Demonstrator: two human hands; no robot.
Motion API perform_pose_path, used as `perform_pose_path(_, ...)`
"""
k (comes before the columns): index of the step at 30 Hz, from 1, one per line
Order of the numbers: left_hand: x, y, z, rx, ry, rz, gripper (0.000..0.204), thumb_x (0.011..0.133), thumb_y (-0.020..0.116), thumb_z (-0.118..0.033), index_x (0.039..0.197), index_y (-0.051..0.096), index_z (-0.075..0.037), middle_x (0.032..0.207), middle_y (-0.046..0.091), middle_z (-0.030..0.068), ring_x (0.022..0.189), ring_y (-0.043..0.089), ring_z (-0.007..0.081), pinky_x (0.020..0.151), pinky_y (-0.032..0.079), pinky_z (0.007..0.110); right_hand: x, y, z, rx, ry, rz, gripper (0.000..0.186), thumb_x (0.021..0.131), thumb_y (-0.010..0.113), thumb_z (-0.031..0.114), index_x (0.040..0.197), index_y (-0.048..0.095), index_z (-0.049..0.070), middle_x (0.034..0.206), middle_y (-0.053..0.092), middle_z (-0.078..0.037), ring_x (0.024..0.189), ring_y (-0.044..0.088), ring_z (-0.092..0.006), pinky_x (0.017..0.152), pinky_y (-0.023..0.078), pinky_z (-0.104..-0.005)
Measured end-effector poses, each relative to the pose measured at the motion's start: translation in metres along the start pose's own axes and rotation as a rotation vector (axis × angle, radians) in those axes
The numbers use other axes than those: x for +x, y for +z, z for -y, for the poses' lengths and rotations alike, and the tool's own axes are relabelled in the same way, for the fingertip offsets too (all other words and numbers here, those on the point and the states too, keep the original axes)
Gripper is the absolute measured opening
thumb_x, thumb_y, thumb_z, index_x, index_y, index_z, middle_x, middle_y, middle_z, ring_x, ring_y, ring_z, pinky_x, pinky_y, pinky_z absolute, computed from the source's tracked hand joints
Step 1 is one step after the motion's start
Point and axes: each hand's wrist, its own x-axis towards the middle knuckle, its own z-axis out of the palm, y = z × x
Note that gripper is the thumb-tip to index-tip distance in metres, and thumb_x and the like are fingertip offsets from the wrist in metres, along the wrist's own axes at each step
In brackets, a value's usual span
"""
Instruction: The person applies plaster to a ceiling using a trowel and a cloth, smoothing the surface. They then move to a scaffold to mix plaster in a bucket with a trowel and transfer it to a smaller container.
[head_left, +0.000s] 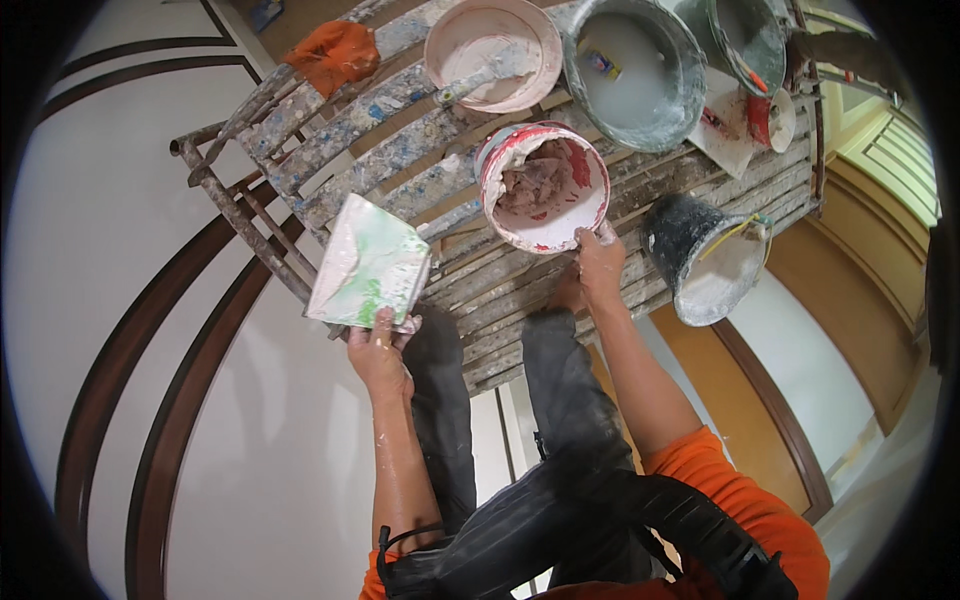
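My left hand (380, 360) is closed on the near edge of a flat, four-sided board (368, 265), its thumb on top. White putty and green smears cover the board's face; how the fingers lie underneath is hidden. To the right, my right hand (600, 262) grips the near rim of a red-and-white bucket (566, 228). That bucket tilts toward me, and lumpy pinkish-white putty (535, 185) coats its inside. A gap separates the board from the bucket.
I am on a paint-spattered slatted platform (400, 150) with gaps between its slats. A pink basin (440, 55), a tub of cloudy water (640, 95), a dark bucket (690, 255) and an orange cloth (335, 55) rest on it. The platform's edge lies left, above the floor.
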Motion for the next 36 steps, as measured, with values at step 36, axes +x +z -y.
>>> perform_pose_path(36,-0.078,0.051,0.032,0.623,0.533,0.311,0.015,0.087,0.072,-0.006,0.097,0.072,0.005,0.093,0.072,0.0186,0.091,0.069,0.0272,0.081,0.052,0.036,-0.198,-0.063,0.105,-0.997,-0.516,0.595,0.038,0.09,0.068,0.013,0.128,0.065,0.009,0.104,0.063,-0.016,0.092,0.064,-0.0373,0.081,0.052,-0.0436)
